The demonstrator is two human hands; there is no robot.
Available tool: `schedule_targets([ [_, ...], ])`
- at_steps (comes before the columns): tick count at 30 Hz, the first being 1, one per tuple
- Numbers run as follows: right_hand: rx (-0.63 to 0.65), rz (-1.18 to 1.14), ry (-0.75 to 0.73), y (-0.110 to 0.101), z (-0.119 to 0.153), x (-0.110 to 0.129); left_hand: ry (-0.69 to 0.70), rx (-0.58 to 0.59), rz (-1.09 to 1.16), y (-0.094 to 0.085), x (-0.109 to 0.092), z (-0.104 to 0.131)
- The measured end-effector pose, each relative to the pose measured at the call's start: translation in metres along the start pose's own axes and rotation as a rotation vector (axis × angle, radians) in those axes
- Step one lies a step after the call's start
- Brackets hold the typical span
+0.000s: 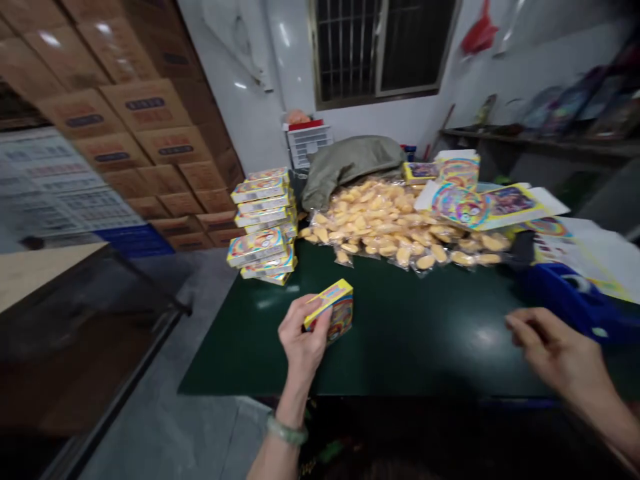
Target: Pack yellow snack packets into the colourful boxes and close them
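Left hand — yellow-edged box (tilted), right hand

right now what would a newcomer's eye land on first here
Probably the heap of plastic-wrapped yellow pieces spilling across the back of the dark green table. Next, the bright stack of small boxes at its left, and the matching box in the left hand.

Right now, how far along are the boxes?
Looks done: the stacked boxes, seemingly closed, at the left of the table; contents don't show.
In hand: one box, in the left hand.
Seemingly left: the wrapped pieces, piled loose, and the flat cartons, so likely plenty to go.
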State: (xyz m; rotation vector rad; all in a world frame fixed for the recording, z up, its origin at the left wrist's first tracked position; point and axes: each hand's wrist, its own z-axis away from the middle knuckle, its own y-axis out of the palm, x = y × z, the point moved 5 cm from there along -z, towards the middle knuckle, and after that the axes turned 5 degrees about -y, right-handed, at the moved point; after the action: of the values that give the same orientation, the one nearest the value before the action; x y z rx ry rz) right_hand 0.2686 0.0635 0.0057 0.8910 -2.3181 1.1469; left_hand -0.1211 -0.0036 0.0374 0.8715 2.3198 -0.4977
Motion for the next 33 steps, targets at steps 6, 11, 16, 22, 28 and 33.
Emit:
schedule_targets([
  [6, 0.271, -0.646, -0.06, 0.083, 0.009, 0.182, -0.077, -0.044, -0.039, -0.003, -0.007, 0.007],
  [11, 0.565, -1.095, 0.134, 0.137, 0.016, 0.22, -0.149, -0.072, -0.048, -0.003, -0.006, 0.014],
  [16, 0.655, -1.184, 0.175, 0.156, 0.023, 0.215, -0.161, -0.049, -0.004, -0.003, -0.001, 0.014],
  [22, 0.473, -1.031, -0.094, 0.137, 0.018, 0.219, -0.142, -0.024, 0.008, -0.004, 0.002, 0.012],
  [28, 0.405, -0.88, -0.027, 0.135, 0.017, 0.218, -0.132, -0.018, 0.022, -0.004, 0.003, 0.012],
  [33, 0.457, -1.0, 0.14, 0.15, 0.024, 0.22, -0.141, -0.029, 0.031, -0.004, 0.003, 0.012],
])
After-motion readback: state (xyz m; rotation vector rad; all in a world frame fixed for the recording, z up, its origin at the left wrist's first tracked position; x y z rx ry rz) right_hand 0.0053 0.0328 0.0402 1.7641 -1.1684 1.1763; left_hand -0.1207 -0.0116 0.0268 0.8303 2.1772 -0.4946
